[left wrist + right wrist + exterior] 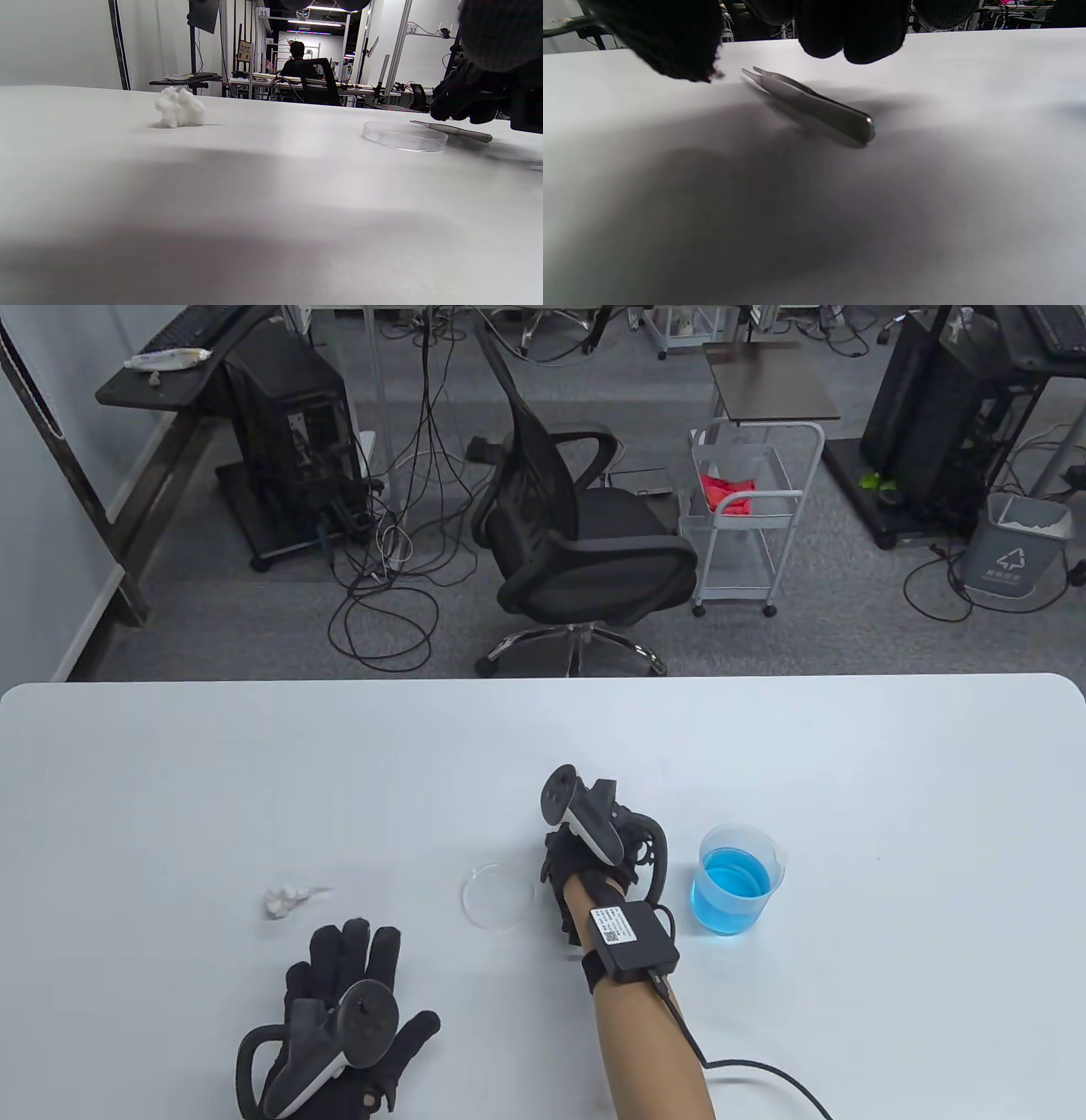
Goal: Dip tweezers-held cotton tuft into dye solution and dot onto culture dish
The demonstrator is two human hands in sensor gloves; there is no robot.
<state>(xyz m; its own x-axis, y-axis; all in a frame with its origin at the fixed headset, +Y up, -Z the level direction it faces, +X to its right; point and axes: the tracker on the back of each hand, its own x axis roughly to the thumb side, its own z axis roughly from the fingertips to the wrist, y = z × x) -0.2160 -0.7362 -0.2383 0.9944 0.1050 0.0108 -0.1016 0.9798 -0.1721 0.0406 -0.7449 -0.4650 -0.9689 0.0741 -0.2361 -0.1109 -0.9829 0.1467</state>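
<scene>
On the white surface [254,780]: one clear culture dish [498,896], one beaker of blue dye solution [736,880], one cotton tuft [286,900] and one pair of metal tweezers [810,103], with two gloved hands, the left hand [348,1027] and the right hand [594,848], each carrying one tracker.

Office-lab: desks, chair [585,534], computers

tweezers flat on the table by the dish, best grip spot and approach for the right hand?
Pinch the tweezers mid-shaft across their two flat arms, coming from above with the right hand. They lie flat; the joined end is wider, and the tips taper, so leave those free.
</scene>
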